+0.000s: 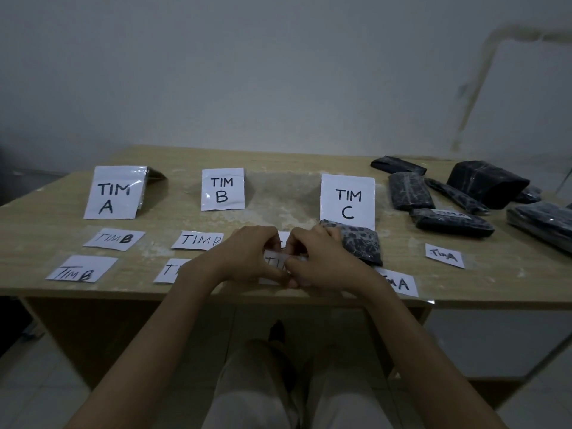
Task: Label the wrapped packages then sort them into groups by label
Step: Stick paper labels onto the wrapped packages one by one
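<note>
My left hand (pixel 247 255) and my right hand (pixel 315 258) meet at the table's front middle and pinch a small white paper label (pixel 276 261) between their fingertips; only "TI" of its writing shows. A black wrapped package (pixel 360 243) lies just right of my right hand, under the TIM C sign (pixel 348 201). Signs TIM A (pixel 113 193) and TIM B (pixel 222 189) stand further left. Loose labels lie flat: TIM B labels (pixel 114 239) on the left, TIM A labels (pixel 445 256) on the right.
Several black wrapped packages (pixel 452 222) lie piled at the table's right end, one bearing a label. The wooden table (pixel 278 193) meets a white wall behind. Its front edge runs just below my hands. My knees show under it.
</note>
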